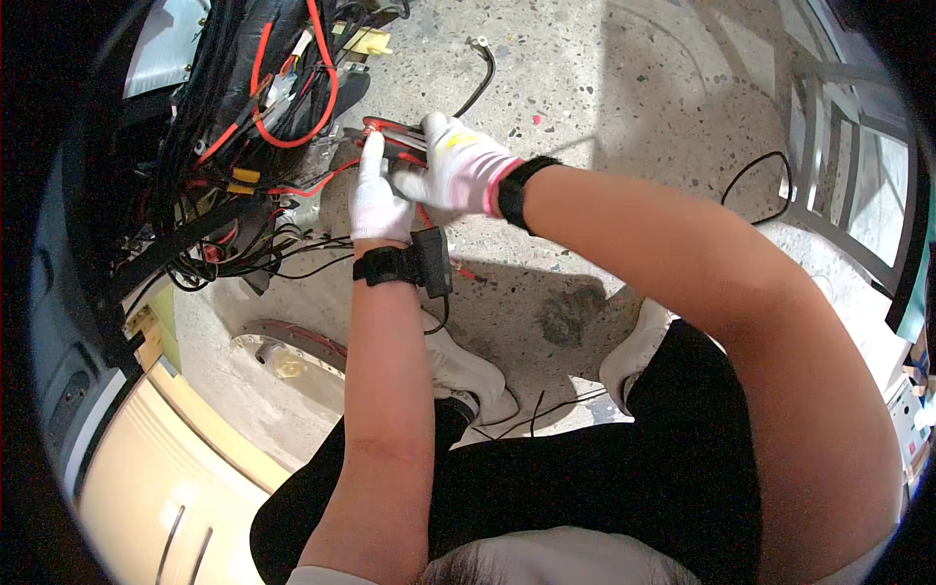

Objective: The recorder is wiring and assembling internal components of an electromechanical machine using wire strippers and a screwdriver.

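Observation:
My left hand (380, 192), in a white glove, is beside the wiring with its index finger stretched up to a small red piece that looks like a wire end (370, 128). My right hand (460, 166), in a white glove with a yellow mark, is closed on a hand tool with red and black handles (398, 132). The tool's jaws are hard to make out beside my left fingertips. A red wire (330, 179) runs from the bundle to my left hand. Both wrists wear black straps, the left one with a black box (432, 263).
A thick tangle of black cables (210, 127) with red loops hangs at the left. A black cable with a ring terminal (478, 83) lies on the speckled floor. A cream panel (166, 468) stands at lower left, a grey metal frame (829, 185) at right.

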